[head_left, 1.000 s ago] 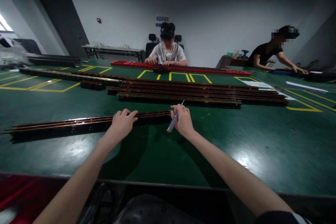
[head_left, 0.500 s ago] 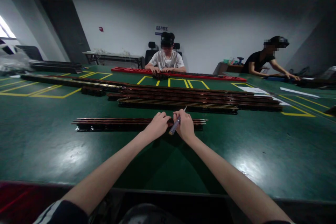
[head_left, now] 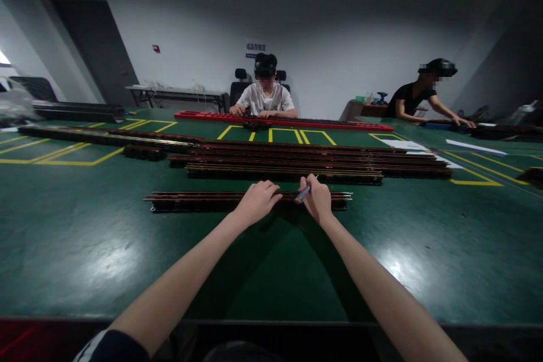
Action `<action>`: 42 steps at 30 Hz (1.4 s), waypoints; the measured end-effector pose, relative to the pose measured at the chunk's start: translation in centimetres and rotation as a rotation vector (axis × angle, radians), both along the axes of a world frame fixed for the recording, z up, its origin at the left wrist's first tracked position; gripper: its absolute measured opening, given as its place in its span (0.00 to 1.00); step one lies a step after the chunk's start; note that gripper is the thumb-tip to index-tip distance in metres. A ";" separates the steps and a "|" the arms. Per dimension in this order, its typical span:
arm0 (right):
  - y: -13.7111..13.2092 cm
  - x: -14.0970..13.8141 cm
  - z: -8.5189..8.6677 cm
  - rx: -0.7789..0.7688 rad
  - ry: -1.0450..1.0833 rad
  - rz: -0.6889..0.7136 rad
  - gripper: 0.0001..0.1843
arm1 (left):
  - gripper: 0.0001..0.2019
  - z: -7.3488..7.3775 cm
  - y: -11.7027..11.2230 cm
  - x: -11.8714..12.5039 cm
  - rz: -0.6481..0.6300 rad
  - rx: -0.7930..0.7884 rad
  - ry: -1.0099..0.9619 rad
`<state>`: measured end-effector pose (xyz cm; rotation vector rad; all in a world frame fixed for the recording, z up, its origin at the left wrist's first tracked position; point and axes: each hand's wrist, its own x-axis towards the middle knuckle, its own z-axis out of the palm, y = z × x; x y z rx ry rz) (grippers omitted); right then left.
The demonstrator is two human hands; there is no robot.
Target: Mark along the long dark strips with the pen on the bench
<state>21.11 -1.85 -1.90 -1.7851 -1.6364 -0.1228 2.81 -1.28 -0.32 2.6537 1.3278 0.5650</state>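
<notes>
- while the left hand [head_left: 257, 202] curls its fingers over the short rail [head_left: 190, 201], that rail lies flat on the green worktop [head_left: 85, 237], just in front of the stacked long rails [head_left: 275, 161]
- right hand [head_left: 318, 202] pinches a screwdriver [head_left: 302, 194] over the rail's right part

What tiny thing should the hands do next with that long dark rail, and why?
Probably tip the screwdriver down onto the rail. The left hand lies on the rail, which looks like it steadies it, and the right hand grips the tool just above the rail, close beside the left.
</notes>
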 end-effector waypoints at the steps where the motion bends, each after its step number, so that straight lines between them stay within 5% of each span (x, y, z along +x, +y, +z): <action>1: 0.0 0.4 0.1 0.010 0.025 0.012 0.15 | 0.17 -0.1 0.1 -0.7 0.025 0.035 0.028; 11: -0.1 5.8 0.4 0.033 -0.098 -0.315 0.16 | 0.23 1.1 1.9 -7.8 0.358 0.089 0.227; 19: -0.6 5.8 1.5 -0.099 -0.124 -0.413 0.16 | 0.22 0.3 1.6 -7.1 0.358 0.035 0.234; 24: -0.6 2.7 1.6 -0.075 -0.134 -0.310 0.14 | 0.20 -0.1 1.6 -5.8 0.328 0.031 0.137; 32: -1.5 -3.8 0.0 0.056 -0.350 0.143 0.13 | 0.17 -0.6 0.6 -1.5 0.141 0.091 0.069; 37: -1.6 -3.7 -0.1 0.044 -0.409 0.164 0.11 | 0.17 -0.5 0.3 -0.8 0.063 0.119 0.106; 42: -0.8 -2.1 0.0 0.009 -0.398 0.166 0.11 | 0.19 -0.6 0.7 -2.2 0.131 0.192 0.082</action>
